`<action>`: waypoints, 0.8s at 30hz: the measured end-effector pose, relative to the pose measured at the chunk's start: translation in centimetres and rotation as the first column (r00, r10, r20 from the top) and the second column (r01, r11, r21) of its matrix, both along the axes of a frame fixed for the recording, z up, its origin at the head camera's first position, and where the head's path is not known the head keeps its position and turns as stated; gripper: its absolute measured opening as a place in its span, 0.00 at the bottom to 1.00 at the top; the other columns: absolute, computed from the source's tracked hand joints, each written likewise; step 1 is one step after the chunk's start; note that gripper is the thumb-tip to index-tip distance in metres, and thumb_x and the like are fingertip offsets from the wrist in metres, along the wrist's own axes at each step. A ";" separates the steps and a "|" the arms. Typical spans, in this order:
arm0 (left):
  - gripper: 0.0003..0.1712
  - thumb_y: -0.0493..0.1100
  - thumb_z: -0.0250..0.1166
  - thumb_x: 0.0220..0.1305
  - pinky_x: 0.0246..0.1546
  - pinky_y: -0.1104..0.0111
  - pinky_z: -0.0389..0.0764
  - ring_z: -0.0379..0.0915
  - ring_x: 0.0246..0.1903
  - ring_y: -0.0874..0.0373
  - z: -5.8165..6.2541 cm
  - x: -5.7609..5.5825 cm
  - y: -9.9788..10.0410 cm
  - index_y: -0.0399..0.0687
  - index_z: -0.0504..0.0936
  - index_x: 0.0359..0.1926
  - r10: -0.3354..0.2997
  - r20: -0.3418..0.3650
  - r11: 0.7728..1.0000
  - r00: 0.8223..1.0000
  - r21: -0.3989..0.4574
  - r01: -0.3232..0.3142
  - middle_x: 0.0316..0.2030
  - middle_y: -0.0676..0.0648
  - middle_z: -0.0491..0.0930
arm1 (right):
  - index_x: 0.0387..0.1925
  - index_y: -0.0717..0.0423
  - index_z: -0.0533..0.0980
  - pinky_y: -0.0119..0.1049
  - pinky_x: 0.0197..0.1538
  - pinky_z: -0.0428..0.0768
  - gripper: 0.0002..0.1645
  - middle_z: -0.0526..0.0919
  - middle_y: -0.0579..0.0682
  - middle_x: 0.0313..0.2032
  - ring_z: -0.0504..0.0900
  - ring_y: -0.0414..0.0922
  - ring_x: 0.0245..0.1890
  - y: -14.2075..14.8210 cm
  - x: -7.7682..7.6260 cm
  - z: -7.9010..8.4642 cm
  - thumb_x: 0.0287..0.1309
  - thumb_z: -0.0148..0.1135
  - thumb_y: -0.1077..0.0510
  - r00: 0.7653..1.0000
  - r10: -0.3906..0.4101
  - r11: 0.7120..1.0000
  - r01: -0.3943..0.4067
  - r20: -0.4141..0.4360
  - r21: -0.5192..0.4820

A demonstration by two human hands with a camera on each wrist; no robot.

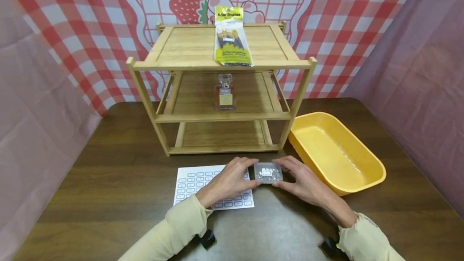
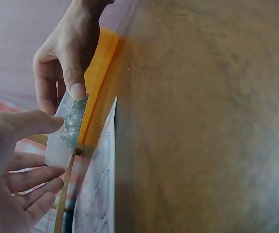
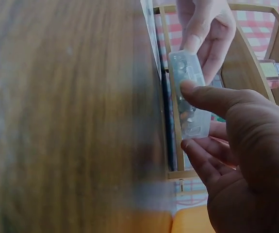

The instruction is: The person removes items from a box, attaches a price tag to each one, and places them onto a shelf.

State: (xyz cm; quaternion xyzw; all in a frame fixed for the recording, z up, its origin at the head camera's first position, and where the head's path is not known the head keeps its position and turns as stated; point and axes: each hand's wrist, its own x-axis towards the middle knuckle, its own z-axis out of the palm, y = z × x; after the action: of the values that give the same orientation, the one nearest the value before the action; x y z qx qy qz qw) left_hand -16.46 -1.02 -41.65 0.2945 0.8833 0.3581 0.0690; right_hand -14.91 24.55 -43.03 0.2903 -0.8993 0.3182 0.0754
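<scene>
A small clear plastic box (image 1: 267, 173) with a white label on its lid is held between both hands, in front of the shelf. Small shiny pieces show through its walls. My left hand (image 1: 232, 180) pinches its left side between thumb and fingers, above the label sheet. From the other side my right hand (image 1: 302, 180) grips the right end, thumb at the near edge. In the left wrist view the box (image 2: 64, 131) appears edge-on, with both thumbs on its near side. The right wrist view has the same box (image 3: 190, 94) raised off the table.
A sheet of blue-bordered labels (image 1: 195, 186) lies under the left hand. Behind stands a three-tier wooden shelf (image 1: 217, 118), bearing an artist brush pack (image 1: 232, 51) on top and a perfume bottle (image 1: 225, 96) on the middle tier. A yellow basin (image 1: 340, 188) is at right.
</scene>
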 end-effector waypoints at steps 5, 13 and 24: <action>0.37 0.49 0.74 0.65 0.64 0.52 0.74 0.71 0.64 0.45 0.5 0.2 -0.4 0.40 0.75 0.70 -0.001 -0.011 1.000 1.000 0.005 0.001 0.63 0.40 0.78 | 0.60 0.64 0.78 0.49 0.49 0.86 0.33 0.81 0.54 0.52 0.83 0.50 0.48 -0.2 0.1 0.3 0.53 0.80 0.62 1.000 0.016 1.000 -0.016 -0.008 -0.026; 0.36 0.50 0.74 0.65 0.63 0.51 0.75 0.72 0.63 0.46 1.1 0.3 -1.4 0.41 0.76 0.69 -0.002 -0.049 1.000 0.999 0.027 0.004 0.62 0.41 0.79 | 0.59 0.66 0.77 0.48 0.47 0.86 0.34 0.81 0.55 0.52 0.83 0.50 0.48 -0.8 0.0 0.8 0.51 0.81 0.63 0.996 0.049 0.997 -0.053 -0.074 -0.055; 0.35 0.52 0.73 0.66 0.63 0.47 0.73 0.70 0.64 0.45 1.8 0.6 -3.0 0.44 0.76 0.70 0.012 -0.023 0.997 1.000 0.072 -0.010 0.64 0.41 0.78 | 0.58 0.62 0.79 0.50 0.49 0.85 0.35 0.82 0.52 0.53 0.82 0.46 0.50 -1.8 -0.1 1.8 0.48 0.84 0.60 0.992 0.053 0.996 -0.061 -0.118 -0.062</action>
State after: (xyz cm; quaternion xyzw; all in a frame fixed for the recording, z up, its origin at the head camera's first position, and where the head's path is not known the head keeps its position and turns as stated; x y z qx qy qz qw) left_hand -15.83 -4.03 -39.81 0.2961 0.8723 0.3865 0.0460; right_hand -15.05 22.79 -41.25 0.3313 -0.8739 0.3320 0.1279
